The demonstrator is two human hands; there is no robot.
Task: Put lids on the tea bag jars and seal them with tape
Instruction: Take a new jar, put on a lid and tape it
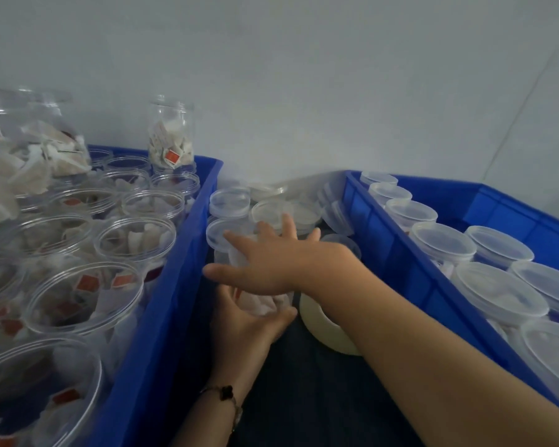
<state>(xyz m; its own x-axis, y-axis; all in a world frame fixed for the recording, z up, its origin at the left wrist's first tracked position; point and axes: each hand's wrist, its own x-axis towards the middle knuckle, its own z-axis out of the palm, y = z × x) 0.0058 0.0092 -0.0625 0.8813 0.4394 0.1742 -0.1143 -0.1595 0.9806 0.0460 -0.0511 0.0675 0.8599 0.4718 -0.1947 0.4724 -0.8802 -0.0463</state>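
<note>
Between two blue crates, my left hand (249, 327) grips a clear jar of tea bags (262, 303) from below and the side. My right hand (271, 256) stretches over the jar's top with its fingers spread and nothing in them. Its index fingertip rests at the edge of a clear lid (218, 232). Beyond the fingers lie more loose clear lids (229, 200), stacked against the wall. A pale roll of tape (323, 327) lies just right of the jar, partly under my right forearm. The jar's mouth is hidden by my right hand.
The left blue crate (162, 304) holds several open jars (84, 298) of tea bags, one standing tall at the back (171, 137). The right blue crate (400, 259) holds several lidded jars (442, 243). A white wall is close behind.
</note>
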